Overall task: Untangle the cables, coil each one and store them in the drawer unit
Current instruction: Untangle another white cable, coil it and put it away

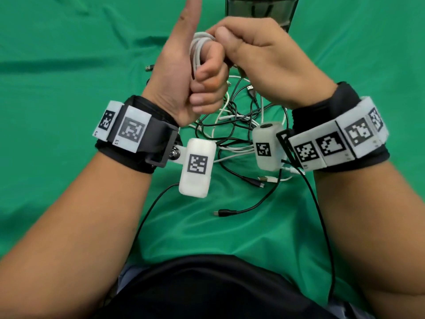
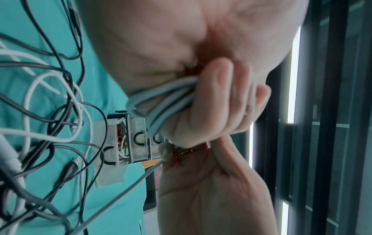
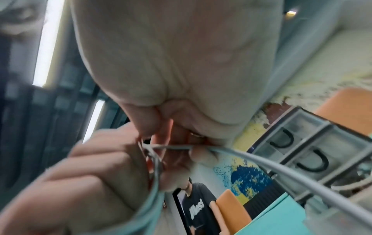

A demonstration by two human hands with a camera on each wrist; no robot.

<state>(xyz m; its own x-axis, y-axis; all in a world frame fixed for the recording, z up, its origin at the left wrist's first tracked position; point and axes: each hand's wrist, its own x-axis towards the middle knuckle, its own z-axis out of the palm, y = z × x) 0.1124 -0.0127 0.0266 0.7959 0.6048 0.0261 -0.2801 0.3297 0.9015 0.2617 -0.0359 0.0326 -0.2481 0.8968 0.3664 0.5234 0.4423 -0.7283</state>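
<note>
— Which step are you on?

— Coiling. Your left hand [image 1: 184, 88] has its fingers curled through a white cable coil [image 1: 198, 50], thumb straight up, so that grip is closed on the loops. Your right hand [image 1: 259, 63] is fisted just beside it, pinching the same cable's loose end against the coil.

— And the rest?

— The tangled pile of black and white cables [image 1: 239, 125] lies on the green-covered bench [image 1: 69, 65] below your wrists, not yet sorted. The drawer unit [image 1: 262, 12] stands at the far edge.

— What does the next move call for?

— Probably tucking the tail round the loops so the coil holds, then reaching forward to a drawer without snagging the pile.
</note>
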